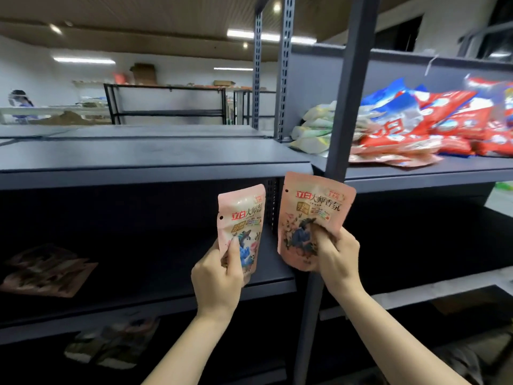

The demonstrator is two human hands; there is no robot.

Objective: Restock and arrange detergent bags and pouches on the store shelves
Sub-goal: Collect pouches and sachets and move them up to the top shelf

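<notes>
My left hand (218,276) grips a pink detergent pouch (244,215) by its lower part and holds it upright in front of the dark middle shelf (138,293). A second, slightly larger pink pouch (311,207) stands upright in my right hand (337,259), just in front of the grey shelf upright (348,93). The two pouches sit side by side, a small gap apart. More pink pouches (47,270) lie flat at the left of the middle shelf.
A heap of red, blue and pale green detergent bags (416,126) covers the upper right shelf. The upper left shelf board (138,154) is bare. Several pouches (116,343) lie on the lower shelf. A person sits far off at the left (19,104).
</notes>
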